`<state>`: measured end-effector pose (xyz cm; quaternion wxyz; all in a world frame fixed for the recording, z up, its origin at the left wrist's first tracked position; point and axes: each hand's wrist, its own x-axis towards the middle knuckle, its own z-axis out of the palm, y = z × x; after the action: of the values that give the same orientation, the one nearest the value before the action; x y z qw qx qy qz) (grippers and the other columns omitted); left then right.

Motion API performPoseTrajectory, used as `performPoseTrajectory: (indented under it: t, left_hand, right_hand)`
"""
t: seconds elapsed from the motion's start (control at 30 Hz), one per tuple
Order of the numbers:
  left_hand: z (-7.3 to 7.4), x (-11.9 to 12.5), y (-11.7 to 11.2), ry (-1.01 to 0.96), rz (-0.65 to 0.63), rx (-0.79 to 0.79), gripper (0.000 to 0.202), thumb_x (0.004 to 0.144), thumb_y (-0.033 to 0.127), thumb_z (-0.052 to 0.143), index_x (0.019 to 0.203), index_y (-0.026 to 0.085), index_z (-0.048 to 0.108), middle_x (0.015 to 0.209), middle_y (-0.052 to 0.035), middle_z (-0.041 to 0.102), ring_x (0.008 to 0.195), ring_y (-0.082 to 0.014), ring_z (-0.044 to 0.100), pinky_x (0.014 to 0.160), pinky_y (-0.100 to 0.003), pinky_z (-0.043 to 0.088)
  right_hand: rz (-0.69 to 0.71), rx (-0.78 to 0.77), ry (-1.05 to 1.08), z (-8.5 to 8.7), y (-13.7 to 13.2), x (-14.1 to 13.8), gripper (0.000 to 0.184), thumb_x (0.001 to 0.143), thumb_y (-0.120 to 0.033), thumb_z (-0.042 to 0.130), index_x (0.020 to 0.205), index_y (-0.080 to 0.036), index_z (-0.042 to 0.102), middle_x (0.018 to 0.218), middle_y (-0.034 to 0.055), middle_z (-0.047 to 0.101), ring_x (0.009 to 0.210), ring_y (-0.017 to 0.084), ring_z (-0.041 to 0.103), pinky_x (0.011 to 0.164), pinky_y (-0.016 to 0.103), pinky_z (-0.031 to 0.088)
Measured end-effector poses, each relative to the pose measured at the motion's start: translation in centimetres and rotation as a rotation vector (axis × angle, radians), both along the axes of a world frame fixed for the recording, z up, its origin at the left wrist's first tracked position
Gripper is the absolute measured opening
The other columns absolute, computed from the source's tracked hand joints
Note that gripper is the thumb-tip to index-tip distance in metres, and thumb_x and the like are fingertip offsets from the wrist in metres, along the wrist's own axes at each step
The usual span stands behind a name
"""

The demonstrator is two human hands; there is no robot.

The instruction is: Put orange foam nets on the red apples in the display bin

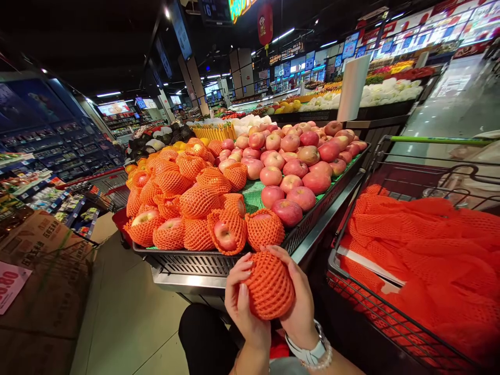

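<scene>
Between my two hands is an apple wrapped in an orange foam net, held just in front of the display's near edge. My left hand presses on its left side, fingers curled over the net. My right hand wraps its right side, with fingertips over the top. The net hides nearly all of the fruit. Beyond my hands, netted apples are piled on the left of a black display tray. Bare red apples lie on its right side, over a green mesh liner.
At the right stands a wire shopping cart heaped with empty orange foam nets. A white roll stands upright behind the apples. Cardboard boxes are stacked at left. Another cart stands beyond the display's left side.
</scene>
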<state>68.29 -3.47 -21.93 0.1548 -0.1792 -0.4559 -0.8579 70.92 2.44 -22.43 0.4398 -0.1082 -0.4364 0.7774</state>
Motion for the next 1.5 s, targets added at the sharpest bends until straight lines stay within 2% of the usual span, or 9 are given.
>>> performPoseTrajectory:
  t: [0.23,0.37,0.53,0.8,0.9,1.0,1.13,1.3,1.5]
  left_hand:
    - [-0.6,0.5,0.3,-0.009,0.213,0.012,0.038,0.081,0.045,0.079,0.06,0.021,0.06,0.068,0.0041,0.07,0.092,-0.0272,0.077,0.088,-0.046,0.058]
    - [-0.8,0.6,0.1,0.057,0.192,-0.021,0.017,0.084,0.045,0.077,0.089,0.028,0.076,0.063,0.006,0.067,0.087,-0.0232,0.077,0.087,-0.039,0.059]
    - [-0.7,1.1,-0.5,0.123,0.108,-0.091,0.028,0.094,0.037,0.065,0.07,0.024,0.073,0.104,-0.0006,0.079,0.11,-0.0287,0.074,0.096,-0.045,0.057]
    - [0.3,0.0,0.4,0.13,0.07,0.003,0.029,0.094,0.039,0.065,0.07,0.024,0.07,0.078,0.0012,0.079,0.093,-0.0255,0.075,0.088,-0.046,0.059]
    - [0.8,-0.7,0.5,-0.048,0.067,0.134,0.03,0.091,0.041,0.069,0.067,0.022,0.068,0.08,0.0021,0.079,0.093,-0.0225,0.075,0.085,-0.037,0.059]
    - [1.6,-0.7,-0.2,-0.077,0.051,0.198,0.03,0.087,0.043,0.073,0.067,0.022,0.069,0.081,0.0032,0.078,0.091,-0.0198,0.075,0.083,-0.031,0.059]
    - [2.6,-0.3,-1.5,-0.031,0.014,0.21,0.029,0.09,0.041,0.071,0.069,0.022,0.069,0.081,0.004,0.078,0.09,-0.0165,0.075,0.084,-0.025,0.059]
    - [4.3,-2.4,-0.4,0.113,-0.027,0.127,0.026,0.096,0.037,0.064,0.074,0.024,0.071,0.086,0.0053,0.079,0.097,-0.014,0.074,0.092,-0.024,0.056]
    - [7.4,-7.4,-1.5,0.13,0.058,0.305,0.027,0.094,0.042,0.058,0.105,0.026,0.076,0.115,0.0018,0.079,0.117,-0.0169,0.068,0.102,-0.028,0.052]
  right_hand:
    - [0.016,-0.133,0.042,-0.3,-0.7,-0.3,0.025,0.091,-0.044,0.067,0.098,-0.025,0.081,0.107,0.0063,0.08,0.104,0.026,0.075,0.093,0.04,0.062]
    - [-0.134,-0.021,0.038,-0.7,-1.0,0.1,0.026,0.097,-0.037,0.058,0.099,-0.024,0.08,0.109,0.0068,0.078,0.104,0.026,0.075,0.092,0.041,0.064]
    - [-0.23,0.165,0.116,0.0,-0.7,1.1,0.028,0.1,-0.03,0.052,0.098,-0.029,0.08,0.105,0.0052,0.077,0.102,0.025,0.075,0.09,0.042,0.063]
    - [-0.118,0.18,0.071,0.2,0.0,0.2,0.029,0.103,-0.033,0.048,0.105,-0.029,0.076,0.109,0.0025,0.074,0.108,0.021,0.07,0.1,0.034,0.055]
    - [-0.009,0.354,-0.013,-0.1,0.5,0.3,0.043,0.105,-0.055,0.038,0.115,-0.029,0.07,0.136,0.0054,0.063,0.133,0.024,0.056,0.115,0.039,0.045]
    - [0.203,0.638,0.008,0.0,1.7,0.7,0.082,0.08,-0.09,0.047,0.136,-0.031,0.058,0.16,0.0102,0.039,0.147,0.036,0.04,0.122,0.052,0.036]
    - [0.369,1.014,0.03,1.6,3.7,1.2,0.113,0.061,-0.068,0.088,0.153,-0.033,0.034,0.161,0.016,0.032,0.147,0.039,0.04,0.121,0.056,0.036]
    - [0.391,1.062,-0.084,4.8,5.0,0.3,0.099,0.062,-0.034,0.096,0.144,-0.035,0.04,0.145,0.0101,0.048,0.14,0.032,0.048,0.12,0.049,0.038]
    - [0.315,1.0,-0.217,9.0,11.9,-8.4,0.091,0.068,-0.052,0.086,0.141,-0.021,0.041,0.145,0.0155,0.051,0.136,0.032,0.052,0.117,0.049,0.043]
